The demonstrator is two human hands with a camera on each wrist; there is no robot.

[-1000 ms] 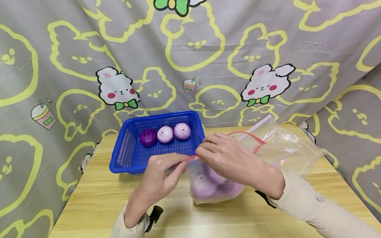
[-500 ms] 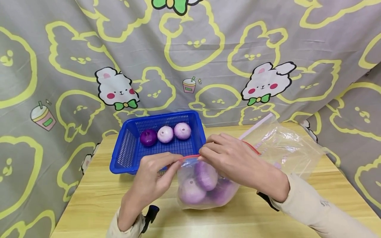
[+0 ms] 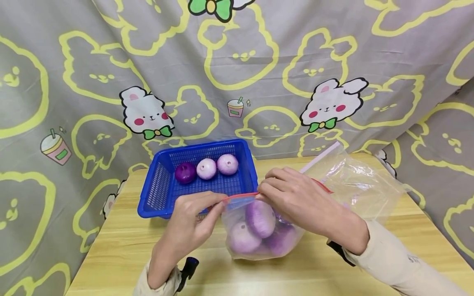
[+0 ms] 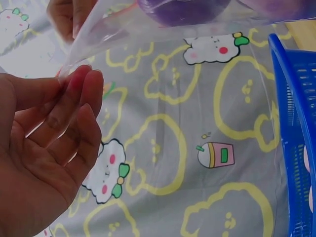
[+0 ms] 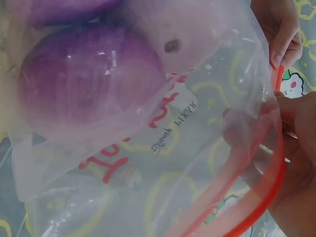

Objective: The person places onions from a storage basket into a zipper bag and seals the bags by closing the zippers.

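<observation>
A clear zip bag (image 3: 237, 213) with a red zip strip (image 3: 242, 195) holds several purple-and-white onions (image 3: 260, 219). My left hand (image 3: 190, 218) pinches the left corner of the strip between thumb and forefinger, and its other fingers curl loosely in the left wrist view. Farther along the strip, my right hand (image 3: 296, 197) pinches the bag's mouth from above. In the right wrist view the red strip (image 5: 278, 173) stands apart in a loop beyond the right fingers, and one onion (image 5: 91, 74) presses against the film.
Behind the left hand stands a blue plastic basket (image 3: 163, 181) with a dark purple onion (image 3: 185, 172) and two paler onions (image 3: 206, 168). Another clear bag (image 3: 364, 185) with a pale strip lies flat at the right on the wooden table (image 3: 122, 255). A patterned curtain (image 3: 259, 53) hangs behind.
My left hand has moved slightly left along with its corner of the bag. My right hand has shifted right along the strip, and a longer pressed stretch shows between the hands.
</observation>
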